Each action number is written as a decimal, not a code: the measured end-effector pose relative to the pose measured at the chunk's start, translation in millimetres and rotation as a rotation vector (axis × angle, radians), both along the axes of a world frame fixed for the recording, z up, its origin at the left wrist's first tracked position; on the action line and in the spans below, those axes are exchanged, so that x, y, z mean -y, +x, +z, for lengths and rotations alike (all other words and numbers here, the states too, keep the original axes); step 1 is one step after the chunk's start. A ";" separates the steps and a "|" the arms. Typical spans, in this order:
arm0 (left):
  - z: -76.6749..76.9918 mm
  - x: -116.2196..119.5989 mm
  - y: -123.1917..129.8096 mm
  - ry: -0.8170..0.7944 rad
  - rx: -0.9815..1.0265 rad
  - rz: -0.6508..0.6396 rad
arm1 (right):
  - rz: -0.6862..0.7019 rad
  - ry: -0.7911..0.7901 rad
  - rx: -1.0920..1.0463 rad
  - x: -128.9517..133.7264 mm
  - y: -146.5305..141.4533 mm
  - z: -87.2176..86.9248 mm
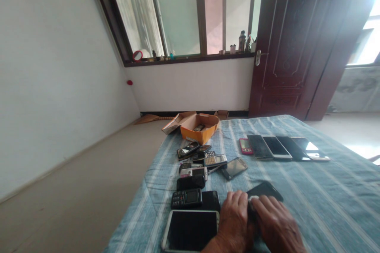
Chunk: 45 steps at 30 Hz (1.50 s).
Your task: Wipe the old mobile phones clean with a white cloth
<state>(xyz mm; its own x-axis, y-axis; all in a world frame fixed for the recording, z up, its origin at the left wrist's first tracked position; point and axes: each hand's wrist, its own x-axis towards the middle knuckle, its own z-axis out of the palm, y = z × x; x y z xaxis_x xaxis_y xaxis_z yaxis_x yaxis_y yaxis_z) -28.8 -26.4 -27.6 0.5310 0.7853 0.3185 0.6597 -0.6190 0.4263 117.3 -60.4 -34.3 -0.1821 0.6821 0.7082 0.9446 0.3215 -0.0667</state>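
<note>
My left hand and my right hand are close together near the front of the bed-like surface, both with curled fingers. Between them shows a dark object with a small whitish bit; the hands cover most of it, so its kind is unclear. Just beyond the fingers lies a black smartphone, partly hidden. A large white-framed phone lies left of my left hand. Behind it are a black keypad phone and another dark phone. Farther back, a grey phone lies at an angle.
Several old phones form a line along the left edge of the blue striped cloth. An open orange box stands at the far left corner. A pink phone and several smartphones lie in a row at the back right.
</note>
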 end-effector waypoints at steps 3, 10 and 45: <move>-0.2 0.7 0.0 0.020 -0.004 -0.011 | 0.062 0.007 -0.017 1.7 -10.1 3.2; 2.3 0.9 1.4 -0.018 0.011 0.006 | -0.043 -0.027 -0.026 -2.4 0.6 1.6; 11.8 2.1 -2.1 -0.156 0.003 -0.007 | -0.306 -0.256 0.105 -41.5 15.9 9.4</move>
